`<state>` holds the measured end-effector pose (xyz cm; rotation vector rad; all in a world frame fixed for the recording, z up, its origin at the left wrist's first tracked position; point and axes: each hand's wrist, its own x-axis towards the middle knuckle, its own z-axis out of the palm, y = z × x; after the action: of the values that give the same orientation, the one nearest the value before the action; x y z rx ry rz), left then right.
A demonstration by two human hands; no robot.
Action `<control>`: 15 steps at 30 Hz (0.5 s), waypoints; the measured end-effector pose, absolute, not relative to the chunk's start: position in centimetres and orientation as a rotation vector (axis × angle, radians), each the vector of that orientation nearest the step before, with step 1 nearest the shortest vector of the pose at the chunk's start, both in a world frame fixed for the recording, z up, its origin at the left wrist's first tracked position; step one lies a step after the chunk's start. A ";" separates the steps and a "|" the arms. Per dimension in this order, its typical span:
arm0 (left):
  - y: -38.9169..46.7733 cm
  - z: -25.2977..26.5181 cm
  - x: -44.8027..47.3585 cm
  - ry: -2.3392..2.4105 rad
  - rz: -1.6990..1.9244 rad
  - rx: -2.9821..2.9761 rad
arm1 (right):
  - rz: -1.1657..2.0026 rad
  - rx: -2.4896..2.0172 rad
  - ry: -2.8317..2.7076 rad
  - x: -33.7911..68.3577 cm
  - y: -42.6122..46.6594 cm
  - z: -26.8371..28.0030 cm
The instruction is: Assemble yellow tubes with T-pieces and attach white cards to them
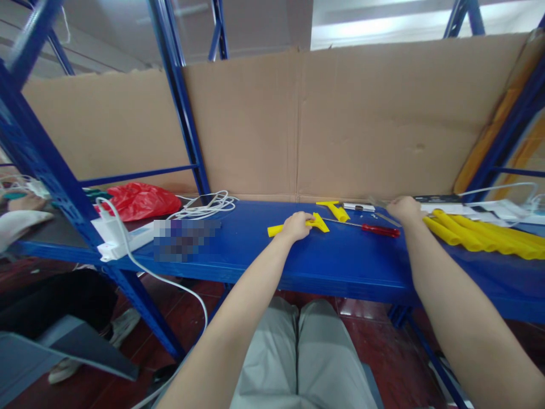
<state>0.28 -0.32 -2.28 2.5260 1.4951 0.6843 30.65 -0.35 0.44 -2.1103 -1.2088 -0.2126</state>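
My left hand (298,226) is closed around a yellow T-shaped plastic handle (320,223), low over the blue shelf top (251,238). The handle's tube end sticks out to the left of the fingers, its wider head to the right. My right hand (405,210) is farther right, near a thin metal strip (386,219); its fingers are blurred and partly hidden, so any grip is unclear. Between the hands lies a screwdriver with a red handle (380,230), its shaft pointing left. Behind it rests a second yellow T-shaped piece (339,212).
Several yellow tubular pieces (481,236) lie in a row at right. A white power strip (131,238), coiled white cables (213,204) and a red plastic bag (142,201) occupy the left. Cardboard (340,125) walls the back; blue posts (176,102) stand upright. Another person's sleeve (25,227) shows at far left.
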 end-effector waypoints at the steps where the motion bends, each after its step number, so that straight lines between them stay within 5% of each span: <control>1: -0.3 -2.3 0.3 1.494 0.687 2.526 | -0.126 -2.100 -1.193 30.1 -0.3 0.8; 9: -0.2 -2.4 0.3 1.517 0.788 2.567 | 0.418 -1.482 -1.514 22.1 -0.2 0.7; 15: 0.0 -2.4 0.3 1.493 0.896 2.553 | 0.552 -1.484 -1.600 19.4 -1.1 0.4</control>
<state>0.32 0.02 -2.42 2.5527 1.4928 0.8963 19.41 -1.05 0.43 -1.4844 -1.5997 0.5519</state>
